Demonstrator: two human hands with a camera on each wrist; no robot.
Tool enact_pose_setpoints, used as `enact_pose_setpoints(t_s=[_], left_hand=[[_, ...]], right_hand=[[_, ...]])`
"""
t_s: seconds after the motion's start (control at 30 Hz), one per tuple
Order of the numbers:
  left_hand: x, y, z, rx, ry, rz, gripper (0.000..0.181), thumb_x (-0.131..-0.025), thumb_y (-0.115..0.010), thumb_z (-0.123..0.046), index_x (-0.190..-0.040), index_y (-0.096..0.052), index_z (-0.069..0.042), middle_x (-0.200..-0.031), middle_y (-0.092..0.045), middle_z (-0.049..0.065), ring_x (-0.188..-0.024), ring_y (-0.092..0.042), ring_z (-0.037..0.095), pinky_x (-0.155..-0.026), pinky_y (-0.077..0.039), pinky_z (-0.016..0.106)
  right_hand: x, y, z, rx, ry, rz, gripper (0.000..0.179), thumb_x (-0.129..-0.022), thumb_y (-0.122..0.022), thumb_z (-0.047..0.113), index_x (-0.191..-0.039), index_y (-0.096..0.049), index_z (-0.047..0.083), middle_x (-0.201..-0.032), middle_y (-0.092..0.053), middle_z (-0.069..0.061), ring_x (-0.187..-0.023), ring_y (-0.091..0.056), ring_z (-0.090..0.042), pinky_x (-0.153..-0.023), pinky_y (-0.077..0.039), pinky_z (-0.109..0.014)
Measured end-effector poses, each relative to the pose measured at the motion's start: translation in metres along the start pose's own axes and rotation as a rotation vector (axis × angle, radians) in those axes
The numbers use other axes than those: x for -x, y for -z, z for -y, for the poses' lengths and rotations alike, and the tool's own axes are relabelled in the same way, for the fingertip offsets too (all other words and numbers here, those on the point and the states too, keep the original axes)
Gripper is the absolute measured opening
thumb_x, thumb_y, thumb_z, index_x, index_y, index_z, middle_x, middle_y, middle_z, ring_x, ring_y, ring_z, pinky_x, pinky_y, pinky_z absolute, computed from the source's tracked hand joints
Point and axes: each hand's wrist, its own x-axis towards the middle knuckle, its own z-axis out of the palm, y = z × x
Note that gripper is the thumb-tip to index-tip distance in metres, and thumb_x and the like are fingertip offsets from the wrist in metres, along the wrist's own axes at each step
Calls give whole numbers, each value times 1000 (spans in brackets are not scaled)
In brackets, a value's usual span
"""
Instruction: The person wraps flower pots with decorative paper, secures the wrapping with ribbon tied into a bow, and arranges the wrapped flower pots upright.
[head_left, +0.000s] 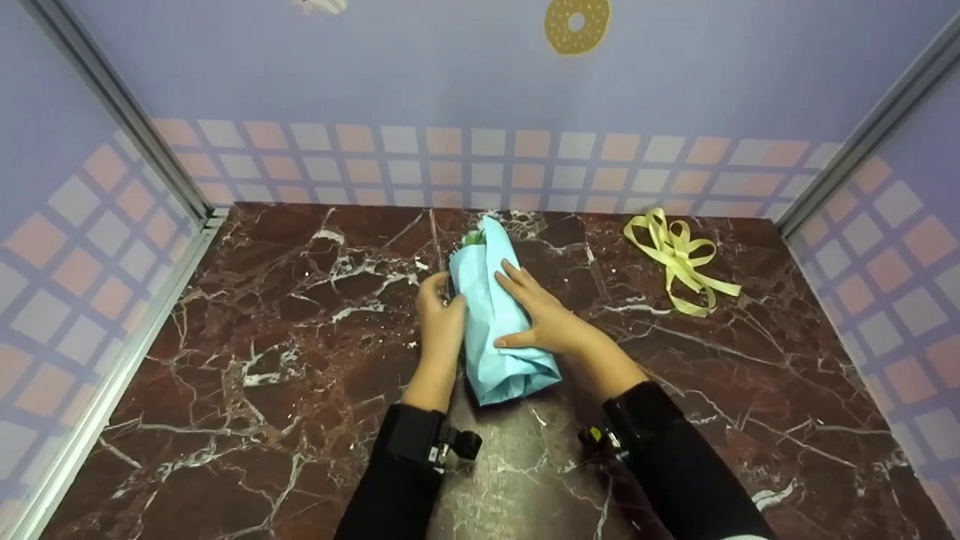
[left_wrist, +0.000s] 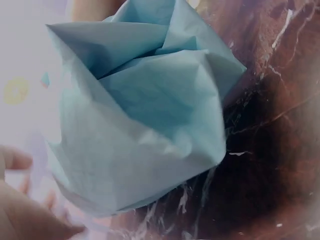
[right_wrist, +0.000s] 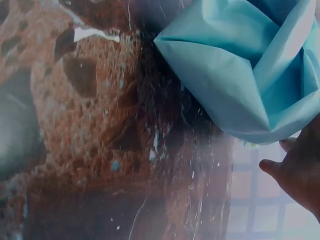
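A light blue paper bundle (head_left: pixel 491 307) lies on the dark marble tabletop, a bit of green (head_left: pixel 472 238) showing at its far end. Folded paper (left_wrist: pixel 145 105) makes up its near end in the left wrist view. My right hand (head_left: pixel 544 315) rests over the bundle's right side, fingers spread and thumb pointing across the paper. Beside the left edge is my left hand (head_left: pixel 441 319), its fingers loosely bent and its thumb near the paper. In the left wrist view, that hand's fingers stand a little apart from the bundle.
A loosely looped yellow ribbon (head_left: pixel 679 259) lies at the back right of the marble tabletop (head_left: pixel 300 450). Patterned panels (head_left: pixel 480 90) enclose the back and both sides. Small white scraps (head_left: pixel 421 265) are scattered around the bundle.
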Motion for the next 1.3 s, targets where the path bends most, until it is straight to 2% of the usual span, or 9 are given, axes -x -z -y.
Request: enact_pose_setpoints(t_s=[0.1, 0.27, 0.37, 0.57, 0.7, 0.93, 1.13, 1.23, 1.3], left_hand=[[-2, 4, 8, 20, 167, -9, 54, -91, -52, -8, -142, -38, 6, -143, -38, 28, -132, -37, 39, -109, -32, 44], [2, 4, 15, 167, 432, 228, 62, -101, -44, -25, -151, -23, 5, -156, -22, 21, -143, -22, 34, -115, -22, 44], [3, 3, 18, 264, 507, 278, 64, -102, -45, -31, -152, -23, 2, -158, -19, 17, -144, -20, 32, -116, -21, 44], [1, -2, 15, 294, 502, 265, 60, -100, -52, -34, -143, -39, 5, -147, -39, 19, -133, -39, 33, -110, -32, 42], [1, -3, 11, 273, 493, 279, 56, -99, -54, -32, -140, -44, 6, -140, -46, 21, -128, -44, 33, -108, -36, 41], [3, -5, 6, 162, 470, 295, 61, -100, -53, -33, -141, -40, 10, -140, -44, 23, -129, -42, 34, -109, -35, 40], [6, -6, 3, 65, 409, 284, 68, -99, -54, -31, -144, -31, 14, -146, -37, 28, -134, -36, 37, -111, -31, 43], [6, -5, 0, -7, 362, 270, 67, -98, -56, -30, -141, -35, 16, -142, -41, 29, -131, -40, 39, -109, -33, 45], [6, -5, -2, -39, 334, 268, 63, -97, -57, -30, -136, -42, 16, -135, -48, 29, -124, -47, 39, -105, -38, 45]], right_hand=[[1, 0, 0, 14, -9, -13, 104, -79, -80, 43, -156, -19, 9, -163, -2, -6, -147, 2, -33, -114, -8, -58], [3, -1, -2, 32, -24, -14, 102, -82, -76, 46, -157, -16, 9, -163, 1, -7, -146, 5, -35, -112, -8, -64], [4, -2, -2, 51, -39, -4, 102, -85, -72, 50, -157, -11, 11, -163, 6, -6, -146, 7, -35, -111, -8, -66], [7, -6, -1, 78, -62, -48, 101, -87, -67, 53, -157, -9, 10, -163, 7, -7, -146, 3, -38, -111, -9, -65], [10, -12, -5, -3, -46, -88, 100, -88, -69, 46, -157, -7, 7, -162, 8, -8, -146, 7, -37, -114, -7, -60], [17, -26, -14, -183, 4, -176, 101, -87, -71, 43, -157, -7, 6, -162, 8, -11, -147, 7, -31, -115, -5, -57], [21, -38, -20, -219, 74, -260, 99, -87, -74, 21, -155, -5, 1, -161, 6, -19, -147, 3, -35, -115, -8, -57], [25, -39, -11, -272, 55, -256, 98, -87, -71, 9, -154, -1, -3, -159, 10, -23, -146, 7, -38, -114, -5, -59], [28, -42, -11, -306, 43, -258, 98, -88, -70, 15, -154, 1, -2, -159, 11, -22, -146, 8, -37, -115, -3, -58]])
